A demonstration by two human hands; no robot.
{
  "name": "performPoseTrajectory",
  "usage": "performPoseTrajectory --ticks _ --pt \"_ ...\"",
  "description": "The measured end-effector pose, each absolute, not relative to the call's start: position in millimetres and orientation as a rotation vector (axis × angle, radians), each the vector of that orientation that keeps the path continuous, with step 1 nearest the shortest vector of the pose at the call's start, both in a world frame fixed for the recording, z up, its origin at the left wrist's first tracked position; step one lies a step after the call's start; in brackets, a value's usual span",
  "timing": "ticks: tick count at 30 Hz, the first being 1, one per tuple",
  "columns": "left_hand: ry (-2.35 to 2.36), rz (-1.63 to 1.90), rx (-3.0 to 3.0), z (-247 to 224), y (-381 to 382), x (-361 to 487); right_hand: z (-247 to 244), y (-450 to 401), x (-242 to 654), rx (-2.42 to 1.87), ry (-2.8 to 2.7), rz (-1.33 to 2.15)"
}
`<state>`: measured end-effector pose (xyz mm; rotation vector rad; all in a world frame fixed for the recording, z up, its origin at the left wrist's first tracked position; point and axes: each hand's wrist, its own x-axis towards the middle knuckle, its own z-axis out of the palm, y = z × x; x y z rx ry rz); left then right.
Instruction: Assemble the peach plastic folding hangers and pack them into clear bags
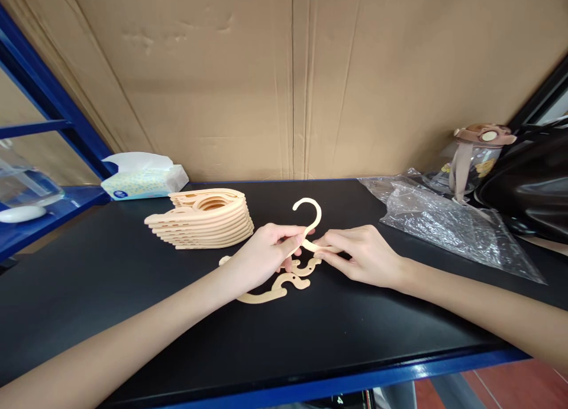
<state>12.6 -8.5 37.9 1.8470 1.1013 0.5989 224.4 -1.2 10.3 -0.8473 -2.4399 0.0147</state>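
Note:
A cream plastic hook piece [316, 215] is held upright above the black table, its curved end pointing up. My left hand [270, 252] pinches it at the base of the hook. The fingers of my right hand [361, 252] are closed on its lower right end. Beneath my hands lie loose cream plastic pieces [261, 296] with curved ends and small holes, partly covered by my left hand and forearm. To the left stands a stack of several matching cream pieces [208, 222].
A tissue pack [144, 178] stands at the back left. Crumpled clear plastic bags [435, 219] lie at the right, with a lidded bottle [477, 157] and a shiny black object [528, 184] behind. The blue table edge [355, 382] runs along the front.

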Motion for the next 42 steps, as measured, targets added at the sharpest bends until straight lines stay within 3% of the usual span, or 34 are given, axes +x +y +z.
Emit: performPoseTrajectory --ticks 6,20,33,42 --pt "1.264 0.578 2.434 35 -15 13 13 6 226 -0.747 -2.413 0.018" --pt "1.357 0.499 2.535 43 -21 18 28 3 228 -0.719 -2.263 -0.368" --pt "1.284 0.495 2.645 36 -21 16 24 3 229 -0.928 -2.367 0.027" --pt "1.184 0.493 2.892 36 -20 16 19 20 235 -1.263 -2.096 0.141"
